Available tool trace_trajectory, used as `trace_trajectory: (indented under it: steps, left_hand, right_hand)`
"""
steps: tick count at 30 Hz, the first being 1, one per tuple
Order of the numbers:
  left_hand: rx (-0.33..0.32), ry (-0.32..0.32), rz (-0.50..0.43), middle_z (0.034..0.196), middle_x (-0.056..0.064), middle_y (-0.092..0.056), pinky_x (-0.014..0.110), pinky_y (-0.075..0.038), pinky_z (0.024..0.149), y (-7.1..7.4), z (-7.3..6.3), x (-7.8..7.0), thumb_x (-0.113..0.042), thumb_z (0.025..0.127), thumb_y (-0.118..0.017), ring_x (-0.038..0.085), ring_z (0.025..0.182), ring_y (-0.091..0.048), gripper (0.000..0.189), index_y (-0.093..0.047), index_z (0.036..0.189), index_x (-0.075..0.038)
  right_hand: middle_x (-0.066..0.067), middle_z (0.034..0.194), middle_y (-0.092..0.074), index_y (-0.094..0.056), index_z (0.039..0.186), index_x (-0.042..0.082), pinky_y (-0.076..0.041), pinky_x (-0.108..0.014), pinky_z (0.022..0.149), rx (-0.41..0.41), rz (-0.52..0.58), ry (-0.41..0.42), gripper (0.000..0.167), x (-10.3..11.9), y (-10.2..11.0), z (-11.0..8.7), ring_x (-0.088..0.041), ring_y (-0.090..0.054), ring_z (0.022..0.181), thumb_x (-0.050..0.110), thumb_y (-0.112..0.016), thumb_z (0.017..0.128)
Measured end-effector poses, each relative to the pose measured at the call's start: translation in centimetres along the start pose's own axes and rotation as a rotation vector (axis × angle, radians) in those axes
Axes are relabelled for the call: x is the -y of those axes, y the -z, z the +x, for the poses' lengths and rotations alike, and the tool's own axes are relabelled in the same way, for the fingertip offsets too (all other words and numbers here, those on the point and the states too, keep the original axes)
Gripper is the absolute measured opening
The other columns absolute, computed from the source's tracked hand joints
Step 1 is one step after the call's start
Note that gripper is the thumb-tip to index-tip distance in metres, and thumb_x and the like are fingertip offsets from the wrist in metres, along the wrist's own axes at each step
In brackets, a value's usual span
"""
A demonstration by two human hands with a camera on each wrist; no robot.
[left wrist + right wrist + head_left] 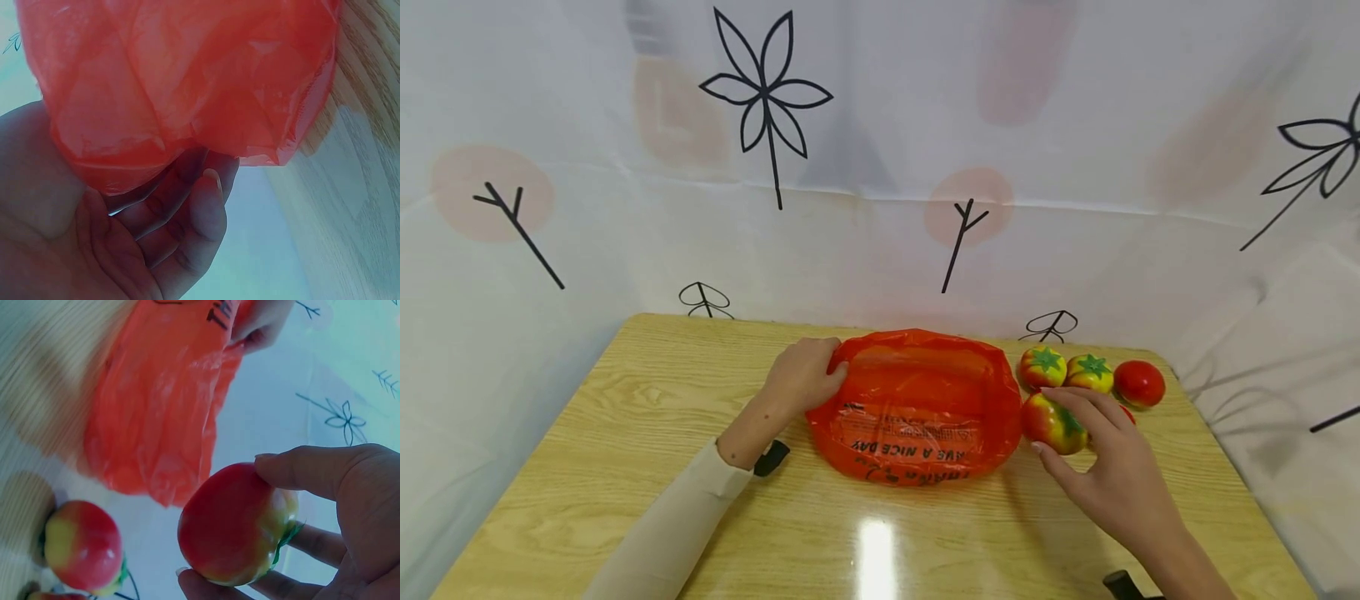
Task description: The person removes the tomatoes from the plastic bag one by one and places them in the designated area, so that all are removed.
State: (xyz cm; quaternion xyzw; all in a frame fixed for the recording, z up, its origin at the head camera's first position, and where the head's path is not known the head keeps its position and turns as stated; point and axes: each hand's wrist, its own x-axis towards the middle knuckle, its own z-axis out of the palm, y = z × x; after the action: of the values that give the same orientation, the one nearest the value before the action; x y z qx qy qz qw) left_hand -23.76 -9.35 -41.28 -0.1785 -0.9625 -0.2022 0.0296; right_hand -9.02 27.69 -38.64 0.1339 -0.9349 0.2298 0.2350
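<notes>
An orange-red plastic bag (917,392) with black lettering stands puffed out over the middle of the table. At its left side my left hand (801,375) grips the bag's edge, thumb in front; the left wrist view shows the fingers curled at the film. To the right of the bag, my right hand (1112,475) holds a red-and-yellow tomato (1052,423) with a green leafy top. From the right wrist camera, this tomato (234,525) appears between thumb and fingers, lifted above the table and close to the bag's right side.
Two more red-and-yellow tomatoes (1042,367) and a plain red round fruit (1139,383) lie at the back right of the wooden table (625,417). Another red piece is mostly hidden behind my right hand. A printed white cloth (865,250) hangs behind the table.
</notes>
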Motion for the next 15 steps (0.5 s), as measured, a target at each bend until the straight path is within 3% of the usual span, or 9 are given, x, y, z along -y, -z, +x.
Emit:
trace_trajectory:
  steps: [2,4,7,15]
  left_hand:
    - [0.001,0.004,-0.001,0.085,0.005,-0.069,0.031,-0.049,0.058,0.0,0.0,0.0,-0.023,0.102,-0.068,0.02,0.067,-0.056,0.024,-0.072,0.115,-0.004]
    - [0.002,0.007,0.0,0.086,0.005,-0.069,0.031,-0.05,0.059,0.0,0.1,-0.1,-0.024,0.101,-0.069,0.02,0.068,-0.056,0.025,-0.072,0.116,-0.004]
    - [0.005,0.008,0.001,0.086,0.005,-0.069,0.031,-0.05,0.059,0.0,0.1,-0.1,-0.025,0.102,-0.068,0.02,0.068,-0.057,0.025,-0.072,0.116,-0.004]
    - [0.004,0.001,0.006,0.083,0.004,-0.068,0.03,-0.049,0.058,0.0,0.0,0.0,-0.023,0.102,-0.068,0.02,0.067,-0.056,0.022,-0.072,0.113,-0.005]
  right_hand:
    - [-0.008,0.13,-0.064,-0.069,0.136,0.016,-0.04,-0.012,0.096,-0.005,-0.002,-0.008,0.069,-0.3,0.3,-0.1,-0.034,-0.061,0.117,0.009,-0.095,0.073]
    - [-0.009,0.13,-0.064,-0.069,0.135,0.016,-0.029,-0.002,0.094,-0.009,-0.001,-0.021,0.067,-0.6,0.5,-0.1,-0.035,-0.062,0.115,0.008,-0.095,0.073]
    - [-0.011,0.13,-0.063,-0.068,0.135,0.015,-0.028,-0.001,0.092,-0.008,-0.007,-0.044,0.067,-1.1,0.8,-0.3,-0.037,-0.062,0.114,0.009,-0.095,0.073]
    - [-0.017,0.128,-0.062,-0.068,0.133,0.01,-0.04,-0.018,0.067,-0.005,-0.06,-0.105,0.066,-2.6,1.9,-0.8,-0.03,-0.055,0.096,0.011,-0.095,0.073]
